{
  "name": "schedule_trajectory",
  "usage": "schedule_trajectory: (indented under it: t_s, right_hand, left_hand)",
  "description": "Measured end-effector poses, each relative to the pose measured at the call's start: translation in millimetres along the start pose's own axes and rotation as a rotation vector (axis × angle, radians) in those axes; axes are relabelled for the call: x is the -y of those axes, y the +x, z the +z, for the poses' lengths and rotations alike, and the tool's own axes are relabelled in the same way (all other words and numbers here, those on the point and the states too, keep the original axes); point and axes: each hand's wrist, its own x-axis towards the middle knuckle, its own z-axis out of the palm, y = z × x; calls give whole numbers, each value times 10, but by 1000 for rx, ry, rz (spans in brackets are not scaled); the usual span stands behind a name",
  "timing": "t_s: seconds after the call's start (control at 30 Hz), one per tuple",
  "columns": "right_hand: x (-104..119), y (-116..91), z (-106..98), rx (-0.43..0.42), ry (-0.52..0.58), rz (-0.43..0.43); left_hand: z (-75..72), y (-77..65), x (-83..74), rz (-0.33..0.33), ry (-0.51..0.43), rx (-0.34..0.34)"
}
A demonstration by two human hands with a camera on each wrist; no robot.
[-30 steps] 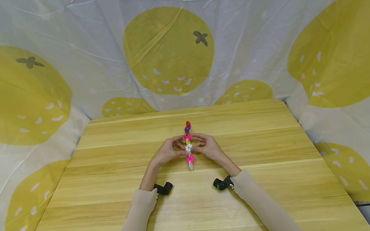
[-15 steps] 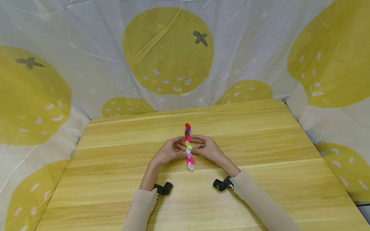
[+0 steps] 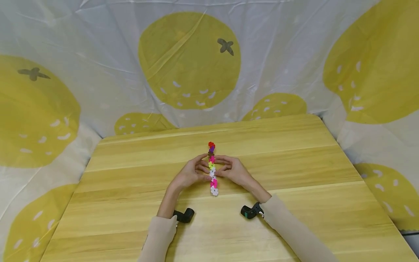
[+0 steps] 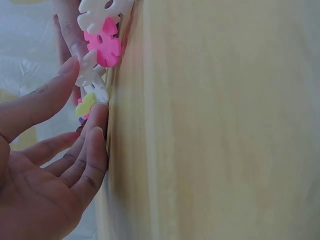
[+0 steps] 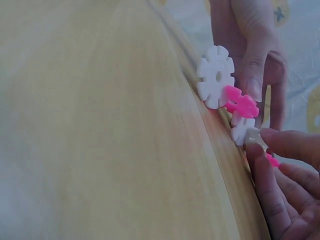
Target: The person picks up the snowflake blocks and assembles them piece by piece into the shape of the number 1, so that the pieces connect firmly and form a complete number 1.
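Observation:
A chain of interlocked plastic snowflake discs [image 3: 214, 183] runs away from the person at mid-table. Its near end is a white disc [image 5: 216, 77], joined to a pink disc [image 4: 105, 47]; further white, yellow, pink, brown, purple and red discs follow. My left hand [image 3: 188, 174] holds the chain from the left, thumb against a white disc [image 4: 89, 70] and fingertips by the yellow disc [image 4: 86, 105]. From the right, my right hand [image 3: 237, 171] pinches a white disc between thumb and forefinger. Fingers partly cover the chain's middle. Whether it touches the table cannot be told.
The wood-grain table [image 3: 131, 189] extends around both hands. Behind it hangs a pale cloth [image 3: 262, 54] with yellow fruit prints. A black wrist camera [image 3: 184, 215] sits at the left wrist, another black camera [image 3: 250, 211] at the right.
The chain has turned so its discs show their faces more, especially the near white one. Its red far end has dropped slightly towards the person. Both hands keep nearly the same place.

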Motion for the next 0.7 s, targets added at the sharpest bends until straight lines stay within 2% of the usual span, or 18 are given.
schedule_trajectory:
  t_s: [0.7]
  right_hand:
    - [-23, 34, 16, -29, -44, -14]
  left_hand:
    - [2, 8, -6, 1, -20, 2]
